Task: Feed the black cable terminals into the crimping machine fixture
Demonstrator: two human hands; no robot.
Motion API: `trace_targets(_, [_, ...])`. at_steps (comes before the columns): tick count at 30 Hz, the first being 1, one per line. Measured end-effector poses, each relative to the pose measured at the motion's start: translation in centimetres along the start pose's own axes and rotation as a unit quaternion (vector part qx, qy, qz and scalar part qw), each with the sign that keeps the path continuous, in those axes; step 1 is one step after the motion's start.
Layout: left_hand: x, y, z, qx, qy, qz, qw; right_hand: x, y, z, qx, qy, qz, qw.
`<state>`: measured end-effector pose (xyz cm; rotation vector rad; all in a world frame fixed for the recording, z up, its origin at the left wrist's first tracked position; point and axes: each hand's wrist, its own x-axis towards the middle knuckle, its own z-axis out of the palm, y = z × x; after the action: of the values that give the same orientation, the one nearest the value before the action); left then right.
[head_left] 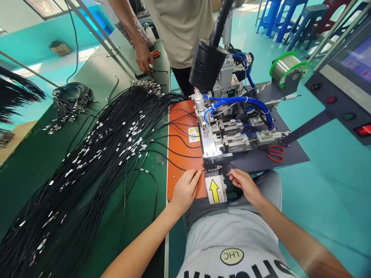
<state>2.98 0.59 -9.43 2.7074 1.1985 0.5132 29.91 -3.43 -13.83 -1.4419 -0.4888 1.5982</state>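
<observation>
My left hand (185, 190) pinches a black cable (175, 166) at the near end of the machine's feed track. The cable's stripped end, with thin coloured wires (219, 167), pokes out past the black clamp block (211, 168). Just right of those wires, my right hand (242, 183) has its thumb and fingertips together; whether anything is between them is too small to tell. Below the block is a white plate with a yellow arrow (214, 190). Further along the track, several more black cables run across the orange board (181, 148) into the machine (228, 135).
A large bundle of black cables (95, 154) covers the green table (162, 193). Red-handled scissors (275, 153) lie on the machine's base. A solder wire spool (286, 70) and a control panel (344, 96) stand right. Across the table, a co-worker's hand (144, 58) is near orange-handled scissors (155, 53).
</observation>
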Motion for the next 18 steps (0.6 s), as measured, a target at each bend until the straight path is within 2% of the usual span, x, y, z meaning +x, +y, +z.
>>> trace_targets(3, [-0.1,0.2,-0.9,-0.029,0.012,-0.01,0.999,-1.1,0.9,-1.1,-0.001,0.011,0.002,1.0])
trace_targets(5, [0.7,-1.2,-2.3,-0.039,0.027,-0.037,0.998,-1.8,1.3,-1.7,-0.006,0.014,0.002,1.0])
trace_targets(6, [1.6,-2.7,-3.4,-0.035,0.04,-0.059,0.997,-2.1,1.5,-1.9,-0.01,0.015,0.001,1.0])
trace_targets(8, [4.1,-7.0,-6.1,-0.008,0.068,-0.128,0.989,-2.5,1.9,-2.3,-0.018,0.017,0.004,1.0])
trace_targets(11, [8.5,-15.4,-10.3,0.027,0.091,-0.205,0.974,-2.5,2.5,-2.7,-0.031,0.023,0.017,0.999])
trace_targets(13, [10.8,-20.3,-12.1,0.038,0.071,-0.245,0.966,-2.2,2.9,-2.8,-0.036,0.029,0.025,0.999])
trace_targets(15, [12.4,-23.6,-12.6,0.035,0.03,-0.258,0.965,-1.8,3.2,-2.8,-0.038,0.04,0.035,0.998])
trace_targets(18, [14.0,-26.0,-11.7,0.025,-0.03,-0.248,0.968,-1.4,3.8,-2.7,-0.044,0.068,0.053,0.995])
